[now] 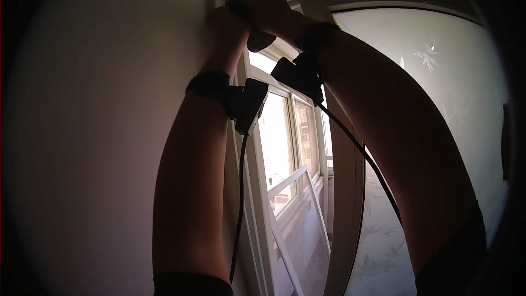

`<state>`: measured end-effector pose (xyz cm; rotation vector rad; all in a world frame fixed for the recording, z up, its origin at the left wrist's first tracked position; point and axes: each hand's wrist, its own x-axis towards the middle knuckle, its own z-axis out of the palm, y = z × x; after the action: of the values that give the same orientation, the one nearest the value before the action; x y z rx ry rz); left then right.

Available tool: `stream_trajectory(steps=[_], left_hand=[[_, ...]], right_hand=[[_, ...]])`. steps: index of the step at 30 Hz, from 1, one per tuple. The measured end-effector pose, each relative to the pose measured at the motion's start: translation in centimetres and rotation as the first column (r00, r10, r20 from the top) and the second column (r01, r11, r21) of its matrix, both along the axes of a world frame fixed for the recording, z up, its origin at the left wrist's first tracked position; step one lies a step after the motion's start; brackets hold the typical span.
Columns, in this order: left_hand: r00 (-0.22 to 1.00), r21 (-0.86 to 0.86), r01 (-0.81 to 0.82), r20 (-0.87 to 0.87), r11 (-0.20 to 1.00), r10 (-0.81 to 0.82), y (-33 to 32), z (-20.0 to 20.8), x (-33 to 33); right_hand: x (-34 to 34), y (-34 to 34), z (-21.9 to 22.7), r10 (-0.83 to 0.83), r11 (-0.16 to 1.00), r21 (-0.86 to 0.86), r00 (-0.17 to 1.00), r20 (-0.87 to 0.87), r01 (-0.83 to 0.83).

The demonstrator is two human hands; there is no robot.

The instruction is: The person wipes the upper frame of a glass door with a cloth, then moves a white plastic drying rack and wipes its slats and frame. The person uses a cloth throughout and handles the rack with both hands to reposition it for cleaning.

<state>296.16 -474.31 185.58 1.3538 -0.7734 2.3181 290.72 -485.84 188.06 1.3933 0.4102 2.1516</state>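
Both arms reach up toward the top of a door frame (342,131). My right hand (268,8) is closed, its fingers curled around a dark, soft-looking cloth (261,41). Part of the cloth hangs below the hand, and another part shows between the two hands. My left hand (226,28) is just left of it, against the cloth and close to the wall. It is blurred and its fingers are hidden, so its grip does not show.
A plain wall (109,131) fills the left side. To the right is a frosted glass panel (427,66) with leaf patterns. Beyond the opening, a white frame (287,181) leans below a window (276,137). Black devices on both wrists trail cables (241,197).
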Motion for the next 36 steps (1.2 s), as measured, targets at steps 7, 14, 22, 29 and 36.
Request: stream_trajectory(steps=[7,14,22,29,36], left_hand=[[0.928,-0.18,-0.329,0.121,0.927,0.353,3.0,0.4,2.7],[0.996,-0.025,0.032,0.079,0.999,-0.03,3.1,-1.3,1.2],[0.985,-0.061,0.157,0.085,0.986,-0.152,2.0,-0.6,2.7],[0.995,-0.073,-0.078,0.063,0.994,0.082,5.8,-1.5,2.9],[0.988,0.124,-0.113,-0.09,0.986,0.124,4.6,-0.2,-0.2]], right_hand=[[2.3,4.4,2.6,-0.074,0.997,-0.009,0.967,-0.244,0.074],[1.9,5.5,0.9,-0.04,0.99,0.119,0.965,-0.258,0.073],[-0.4,4.3,0.4,-0.027,0.994,0.094,0.953,-0.302,0.058],[3.5,7.5,0.8,0.024,0.991,-0.122,0.977,-0.21,-0.05],[-0.4,5.8,0.2,-0.023,0.975,0.204,0.951,-0.309,0.09]])
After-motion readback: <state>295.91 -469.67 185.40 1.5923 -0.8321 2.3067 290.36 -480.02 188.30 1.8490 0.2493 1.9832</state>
